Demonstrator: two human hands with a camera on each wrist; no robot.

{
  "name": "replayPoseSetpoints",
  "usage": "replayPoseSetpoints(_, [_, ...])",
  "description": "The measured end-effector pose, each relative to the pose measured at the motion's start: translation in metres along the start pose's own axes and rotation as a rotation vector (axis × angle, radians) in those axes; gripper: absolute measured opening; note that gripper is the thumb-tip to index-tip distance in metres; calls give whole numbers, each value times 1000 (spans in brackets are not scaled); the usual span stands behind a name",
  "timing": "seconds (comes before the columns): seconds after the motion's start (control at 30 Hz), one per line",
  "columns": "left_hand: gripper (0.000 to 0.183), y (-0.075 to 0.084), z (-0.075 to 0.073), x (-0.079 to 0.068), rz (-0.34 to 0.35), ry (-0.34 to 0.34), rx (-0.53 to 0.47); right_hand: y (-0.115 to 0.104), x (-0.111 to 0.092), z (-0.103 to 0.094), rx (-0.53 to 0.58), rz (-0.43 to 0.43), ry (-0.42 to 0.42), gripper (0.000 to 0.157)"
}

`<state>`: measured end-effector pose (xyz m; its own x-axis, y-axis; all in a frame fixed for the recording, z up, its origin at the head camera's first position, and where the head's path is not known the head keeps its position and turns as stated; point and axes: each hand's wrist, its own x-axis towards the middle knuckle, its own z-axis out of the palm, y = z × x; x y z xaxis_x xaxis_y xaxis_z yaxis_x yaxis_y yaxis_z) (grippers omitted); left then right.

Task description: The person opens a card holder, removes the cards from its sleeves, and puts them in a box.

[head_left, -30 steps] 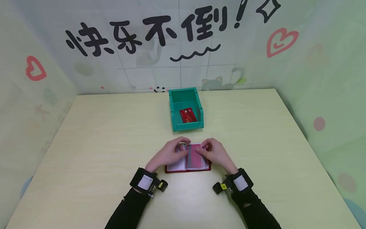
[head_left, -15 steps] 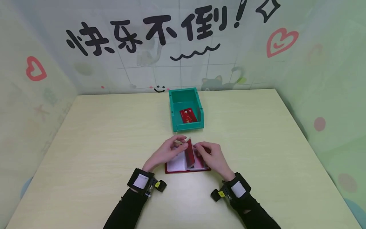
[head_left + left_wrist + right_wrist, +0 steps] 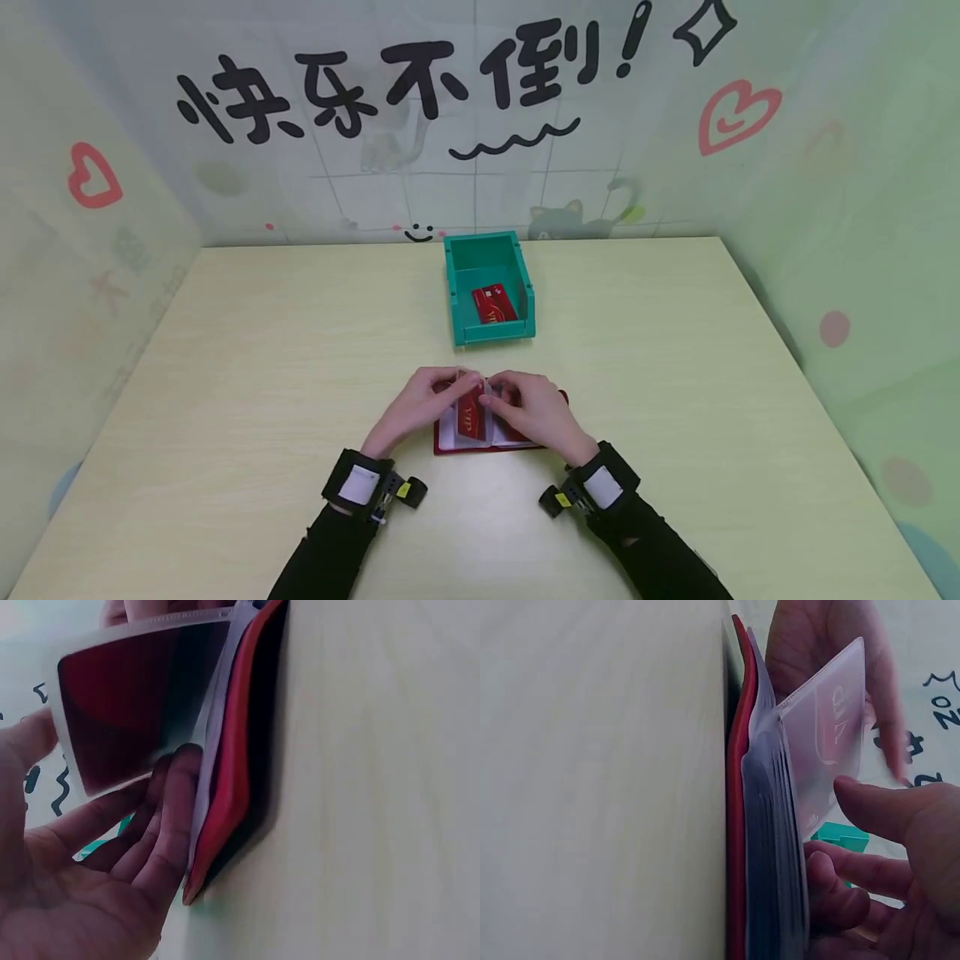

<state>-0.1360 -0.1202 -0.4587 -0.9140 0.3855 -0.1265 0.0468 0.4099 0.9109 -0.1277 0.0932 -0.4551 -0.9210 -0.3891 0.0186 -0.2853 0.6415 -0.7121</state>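
A card holder booklet with a red cover (image 3: 491, 450) lies open on the table, with a clear sleeve (image 3: 825, 735) raised upright from its pages. Inside that sleeve is a red card (image 3: 471, 417) with "VIP" lettering. My left hand (image 3: 429, 402) is at the sleeve's left; in the left wrist view its thumb reaches the outer edge and its extended fingers (image 3: 176, 795) lie by the pages below. My right hand (image 3: 536, 408) is at the right side, thumb (image 3: 870, 806) at the sleeve's face, other fingers loosely bent beside the page stack (image 3: 769, 847).
Beyond the booklet stands a teal bin (image 3: 491, 332) with another red card (image 3: 495, 304) inside. The pale wooden table (image 3: 262, 375) meets printed wall sheets at the back and sides. Wrist cameras sit on both wrists.
The sleeve with the red card has lifted off the right-hand pages and swung leftward. Both hands have shifted left, and my right thumb has moved in to the raised sleeve.
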Motion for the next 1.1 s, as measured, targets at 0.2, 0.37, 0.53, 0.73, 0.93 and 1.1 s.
replayPoseSetpoints(0.2, [32, -9, -10, -5, -75, -8, -48, -9, 7, 0, -153, 15, -61, 36])
replayPoseSetpoints(0.37, [31, -16, -13, -6, -198, 9, -128, -14, 14, 0, -214, 42, -111, 39])
replayPoseSetpoints(0.53, [31, -17, -14, -5, -276, 26, -101, -19, 21, 0, -249, 73, -139, 38])
replayPoseSetpoints(0.73, [31, -16, -15, -5, -312, 21, -42, -24, 28, 0, -281, 106, -162, 35])
replayPoseSetpoints(0.93, [32, -16, -15, -4, -296, 11, 2, -27, 29, 3, -304, 128, -156, 34])
replayPoseSetpoints(1.1, [31, -17, -14, -3, -280, 11, 26, -27, 26, 4, -304, 131, -155, 35])
